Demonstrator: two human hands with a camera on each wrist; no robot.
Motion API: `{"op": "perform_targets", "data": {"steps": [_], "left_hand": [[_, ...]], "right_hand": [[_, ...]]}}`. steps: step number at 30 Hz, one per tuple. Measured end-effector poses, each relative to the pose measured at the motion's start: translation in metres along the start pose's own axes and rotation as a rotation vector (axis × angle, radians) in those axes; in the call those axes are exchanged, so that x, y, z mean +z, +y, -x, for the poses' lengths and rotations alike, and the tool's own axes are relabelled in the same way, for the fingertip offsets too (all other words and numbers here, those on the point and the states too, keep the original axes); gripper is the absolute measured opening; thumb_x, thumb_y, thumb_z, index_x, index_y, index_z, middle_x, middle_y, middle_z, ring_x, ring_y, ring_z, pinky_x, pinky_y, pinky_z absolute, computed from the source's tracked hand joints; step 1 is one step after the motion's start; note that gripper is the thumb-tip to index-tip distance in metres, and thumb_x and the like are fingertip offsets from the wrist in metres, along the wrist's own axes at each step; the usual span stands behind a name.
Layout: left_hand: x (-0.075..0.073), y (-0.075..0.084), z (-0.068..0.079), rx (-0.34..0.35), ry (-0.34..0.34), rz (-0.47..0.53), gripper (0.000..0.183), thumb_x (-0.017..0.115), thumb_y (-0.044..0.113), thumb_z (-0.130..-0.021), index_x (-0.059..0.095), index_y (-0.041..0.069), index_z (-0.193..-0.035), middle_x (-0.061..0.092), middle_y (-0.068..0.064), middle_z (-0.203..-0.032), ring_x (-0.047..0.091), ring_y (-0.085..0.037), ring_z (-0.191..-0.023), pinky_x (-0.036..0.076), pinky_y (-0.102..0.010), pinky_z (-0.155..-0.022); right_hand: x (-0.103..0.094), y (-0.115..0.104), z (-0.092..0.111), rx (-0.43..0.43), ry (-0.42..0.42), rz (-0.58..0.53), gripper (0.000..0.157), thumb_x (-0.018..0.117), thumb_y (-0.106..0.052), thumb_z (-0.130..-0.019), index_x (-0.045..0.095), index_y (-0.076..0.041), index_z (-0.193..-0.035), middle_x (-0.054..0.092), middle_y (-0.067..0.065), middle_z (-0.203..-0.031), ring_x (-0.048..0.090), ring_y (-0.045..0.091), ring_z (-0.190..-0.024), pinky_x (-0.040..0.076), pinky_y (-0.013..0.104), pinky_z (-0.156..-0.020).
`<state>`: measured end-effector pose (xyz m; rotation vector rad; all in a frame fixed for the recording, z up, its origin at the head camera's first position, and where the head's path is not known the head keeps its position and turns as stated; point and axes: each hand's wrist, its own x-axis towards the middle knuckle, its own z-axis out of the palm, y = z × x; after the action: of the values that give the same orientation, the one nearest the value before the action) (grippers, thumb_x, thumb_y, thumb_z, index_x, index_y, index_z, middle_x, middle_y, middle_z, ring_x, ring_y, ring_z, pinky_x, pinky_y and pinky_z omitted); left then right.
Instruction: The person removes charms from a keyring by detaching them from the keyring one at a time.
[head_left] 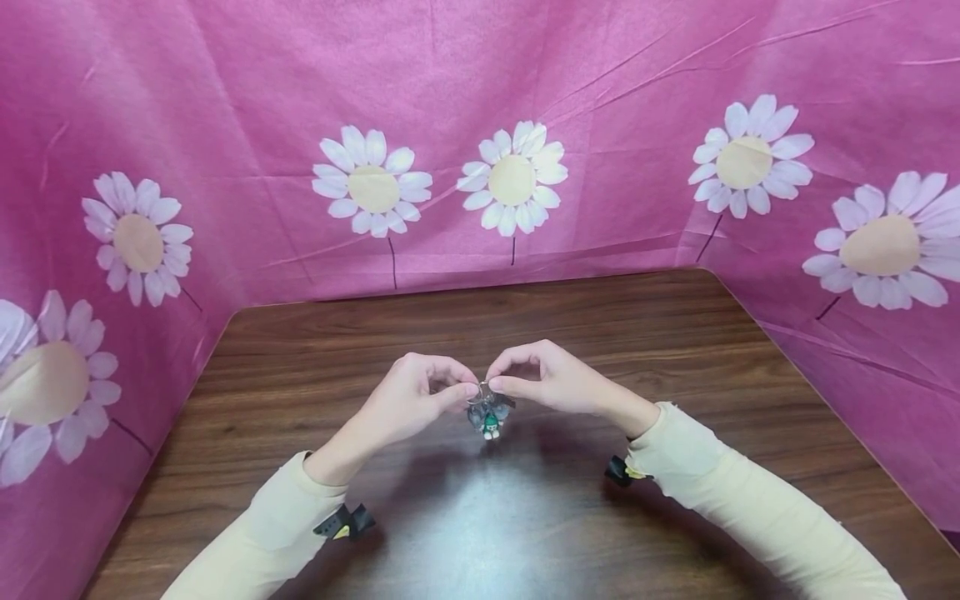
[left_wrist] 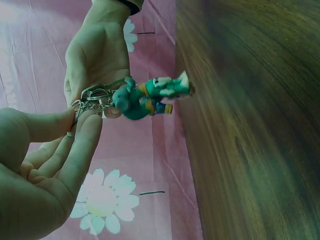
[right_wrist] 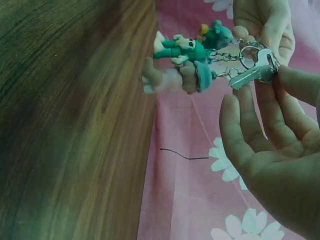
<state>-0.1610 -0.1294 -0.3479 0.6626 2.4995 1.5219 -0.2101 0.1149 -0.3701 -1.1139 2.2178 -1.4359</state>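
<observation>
Both hands meet over the middle of the table, with a bunch of keychains between them. My left hand (head_left: pixel 405 402) pinches the metal key ring (right_wrist: pixel 248 57) between thumb and forefinger. From the other side, my right hand (head_left: pixel 561 380) pinches the same ring close to the left fingertips. A silver key (right_wrist: pixel 246 78) hangs from it in the right wrist view. Small figurines dangle on short chains: a green-clad one (head_left: pixel 491 424), a teal one with a rounded head (left_wrist: pixel 128 102), and a brownish one with a blue-grey cap (right_wrist: pixel 172 80).
The dark wood-grain table (head_left: pixel 315 333) lies beneath the hands, with a bright reflection at its front. Pink cloth (head_left: pixel 247 100) printed with white daisies surrounds its back and sides. Black straps with yellow bits hang at both cream sleeves (head_left: pixel 281 517).
</observation>
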Motion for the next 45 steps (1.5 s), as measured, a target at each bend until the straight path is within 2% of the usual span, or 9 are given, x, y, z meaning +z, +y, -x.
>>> {"op": "perform_targets", "data": {"steps": [6,12,16,23,27,34,41,45], "left_hand": [[-0.001,-0.001,0.000,-0.014,0.021,0.031,0.008,0.073,0.012,-0.094,0.075,0.005,-0.097,0.074,-0.003,-0.079,0.072,-0.024,-0.077,0.061,-0.038,-0.070],[-0.001,-0.002,-0.001,-0.037,0.022,0.100,0.010,0.073,0.011,-0.094,0.075,0.002,-0.100,0.075,-0.007,-0.084,0.073,-0.022,-0.080,0.061,-0.034,-0.072],[0.000,-0.004,-0.001,-0.048,0.015,0.126,0.012,0.074,0.012,-0.094,0.075,0.001,-0.100,0.075,-0.008,-0.084,0.074,-0.022,-0.081,0.061,-0.033,-0.072],[0.001,-0.005,-0.002,-0.048,0.011,0.168,0.014,0.073,0.010,-0.094,0.074,-0.003,-0.100,0.075,-0.011,-0.086,0.074,-0.024,-0.081,0.061,-0.034,-0.073],[0.004,-0.006,-0.002,-0.057,-0.001,0.202,0.013,0.073,0.007,-0.094,0.074,-0.004,-0.101,0.075,-0.013,-0.087,0.074,-0.029,-0.082,0.062,-0.036,-0.072],[0.008,-0.007,0.000,-0.020,0.021,0.050,0.010,0.076,0.014,-0.092,0.077,0.005,-0.096,0.075,-0.002,-0.081,0.073,-0.031,-0.079,0.060,-0.032,-0.069],[0.011,-0.010,0.002,0.035,0.021,-0.067,0.007,0.077,0.018,-0.093,0.078,0.012,-0.094,0.074,0.004,-0.080,0.070,-0.015,-0.073,0.057,-0.028,-0.065],[0.012,-0.009,0.002,0.059,0.030,-0.094,0.006,0.076,0.017,-0.093,0.078,0.012,-0.094,0.074,0.006,-0.080,0.067,-0.009,-0.071,0.056,-0.027,-0.063]], "right_hand": [[-0.001,0.005,0.004,0.027,0.052,-0.045,0.012,0.073,-0.020,-0.096,0.076,-0.020,-0.107,0.075,-0.003,-0.101,0.067,0.020,-0.100,0.053,0.033,-0.089],[0.001,0.008,0.008,0.062,0.032,-0.099,0.016,0.074,-0.020,-0.096,0.078,-0.019,-0.111,0.076,-0.003,-0.105,0.069,0.021,-0.101,0.056,0.037,-0.087],[0.004,0.008,0.006,0.052,0.024,-0.119,0.014,0.071,-0.020,-0.098,0.077,-0.015,-0.110,0.076,0.000,-0.101,0.068,0.020,-0.096,0.055,0.035,-0.087],[0.009,0.007,0.006,0.082,-0.035,-0.298,0.015,0.063,-0.015,-0.102,0.069,-0.003,-0.110,0.071,0.010,-0.104,0.065,0.019,-0.094,0.057,0.037,-0.085],[0.009,0.007,0.007,0.084,-0.052,-0.316,0.016,0.061,-0.014,-0.103,0.068,0.000,-0.108,0.069,0.011,-0.099,0.065,0.017,-0.090,0.057,0.035,-0.083],[0.008,0.005,0.007,0.059,-0.098,-0.231,0.014,0.062,-0.014,-0.102,0.070,-0.003,-0.105,0.068,0.006,-0.085,0.060,0.015,-0.075,0.052,0.028,-0.066],[0.011,0.004,0.008,0.071,-0.125,-0.143,0.014,0.061,-0.015,-0.103,0.072,-0.006,-0.102,0.069,0.002,-0.083,0.065,0.019,-0.078,0.058,0.040,-0.075],[0.011,0.004,0.009,0.116,-0.093,-0.146,0.015,0.062,-0.018,-0.103,0.072,-0.007,-0.103,0.072,0.003,-0.087,0.067,0.019,-0.083,0.057,0.047,-0.082]]}}
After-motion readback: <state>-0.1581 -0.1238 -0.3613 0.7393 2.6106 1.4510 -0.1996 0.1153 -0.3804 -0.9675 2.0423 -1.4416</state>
